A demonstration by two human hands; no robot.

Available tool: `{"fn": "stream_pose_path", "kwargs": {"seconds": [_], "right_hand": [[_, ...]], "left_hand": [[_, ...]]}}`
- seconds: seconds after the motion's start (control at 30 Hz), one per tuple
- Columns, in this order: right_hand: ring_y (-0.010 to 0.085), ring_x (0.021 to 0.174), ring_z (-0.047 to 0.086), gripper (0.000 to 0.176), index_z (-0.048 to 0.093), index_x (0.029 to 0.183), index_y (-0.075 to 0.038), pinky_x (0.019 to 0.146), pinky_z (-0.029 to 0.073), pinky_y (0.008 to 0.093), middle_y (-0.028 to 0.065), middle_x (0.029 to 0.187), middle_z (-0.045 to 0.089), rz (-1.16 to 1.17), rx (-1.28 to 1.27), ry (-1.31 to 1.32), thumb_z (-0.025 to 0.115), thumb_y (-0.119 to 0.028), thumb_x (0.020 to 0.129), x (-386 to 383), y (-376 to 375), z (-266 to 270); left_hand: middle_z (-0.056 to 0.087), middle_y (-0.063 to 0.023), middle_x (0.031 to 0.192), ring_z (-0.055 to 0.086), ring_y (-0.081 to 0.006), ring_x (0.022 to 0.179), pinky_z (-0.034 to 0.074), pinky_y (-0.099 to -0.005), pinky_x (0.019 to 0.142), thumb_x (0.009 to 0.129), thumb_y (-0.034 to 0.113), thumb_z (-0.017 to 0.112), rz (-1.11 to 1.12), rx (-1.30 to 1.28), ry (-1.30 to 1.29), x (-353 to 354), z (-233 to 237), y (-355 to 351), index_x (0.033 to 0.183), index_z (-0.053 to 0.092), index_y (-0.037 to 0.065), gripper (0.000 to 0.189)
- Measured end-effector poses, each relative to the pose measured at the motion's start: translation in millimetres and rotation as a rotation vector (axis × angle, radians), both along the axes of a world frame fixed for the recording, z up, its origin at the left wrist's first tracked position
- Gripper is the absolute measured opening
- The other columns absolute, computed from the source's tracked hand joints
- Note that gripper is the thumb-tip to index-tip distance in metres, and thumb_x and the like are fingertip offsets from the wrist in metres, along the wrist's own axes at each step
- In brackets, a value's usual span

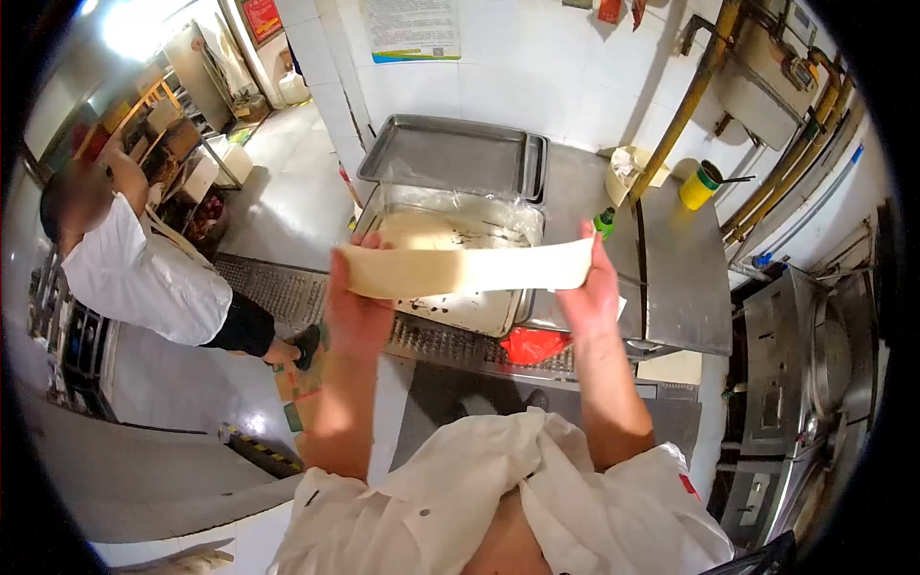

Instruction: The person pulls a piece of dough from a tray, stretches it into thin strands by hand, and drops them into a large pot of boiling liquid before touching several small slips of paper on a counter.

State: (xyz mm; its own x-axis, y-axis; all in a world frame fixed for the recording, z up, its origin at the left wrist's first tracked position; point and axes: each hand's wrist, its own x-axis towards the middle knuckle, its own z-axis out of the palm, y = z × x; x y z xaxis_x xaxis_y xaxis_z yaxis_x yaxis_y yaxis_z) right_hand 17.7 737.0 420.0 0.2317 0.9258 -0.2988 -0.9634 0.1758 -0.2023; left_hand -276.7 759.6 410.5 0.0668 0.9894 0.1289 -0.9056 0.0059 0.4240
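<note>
A long pale sheet of dough [470,269] is stretched flat in the air between my two hands. My left hand [356,311] grips its left end and my right hand [591,287] grips its right end. Below the dough sits a metal tray [479,311] lined with clear plastic, with more pale dough [422,230] lying in it. An empty steel baking tray [450,153] lies just behind that one.
A steel counter [680,287] holds a yellow cup [700,184], a small green bottle [604,221] and a white container [623,172]. Yellow pipes [690,101] run up the tiled wall. A person in white [144,273] bends over at the left. Steel equipment [805,374] stands at the right.
</note>
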Motion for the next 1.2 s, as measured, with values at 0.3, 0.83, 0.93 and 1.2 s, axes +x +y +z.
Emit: {"fn": "stream_pose_path", "kwargs": {"seconds": [0.3,0.83,0.93,1.2], "right_hand": [[0.022,0.1,0.063,0.037,0.054,0.116,-0.001,0.093,0.052,0.0373,0.0101,0.104,0.065,-0.019,-0.059,-0.161,0.037,-0.032,0.105,125.1,-23.6,-41.1],[0.007,0.066,0.056,0.035,0.06,0.12,0.0,0.046,0.042,0.0162,0.0049,0.095,0.065,0.291,-0.392,-0.543,0.038,-0.024,0.105,490.3,-35.7,-216.8],[0.0157,0.077,0.064,0.039,0.056,0.119,0.001,0.054,0.048,0.0172,0.0111,0.103,0.067,0.279,-0.232,-0.387,0.034,-0.028,0.105,413.5,-32.0,-192.9],[0.023,0.09,0.065,0.041,0.058,0.112,-0.002,0.081,0.055,0.0379,0.009,0.098,0.068,0.425,-0.377,-0.519,0.034,-0.034,0.104,368.7,-15.2,-243.4]], "left_hand": [[0.05,-0.0145,0.137,0.047,-0.0274,0.127,0.039,-0.0423,0.108,0.101,0.047,0.042,-0.143,0.014,-0.087,18.9,-22.6,-24.6,0.136,0.045,0.001,0.059],[0.062,-0.0173,0.121,0.063,-0.0263,0.109,0.057,-0.0381,0.088,0.103,0.025,0.044,0.3,-0.355,0.211,-12.2,-86.5,-136.7,0.129,0.048,-0.005,0.039],[0.063,-0.0152,0.12,0.061,-0.0249,0.111,0.054,-0.0409,0.095,0.103,0.026,0.043,0.247,-0.268,0.081,80.1,-108.3,-167.1,0.126,0.049,-0.004,0.039],[0.056,-0.0126,0.133,0.052,-0.0249,0.124,0.047,-0.0397,0.102,0.099,0.036,0.05,0.509,-0.356,0.266,41.5,-137.1,-304.7,0.132,0.048,0.0,0.049]]}}
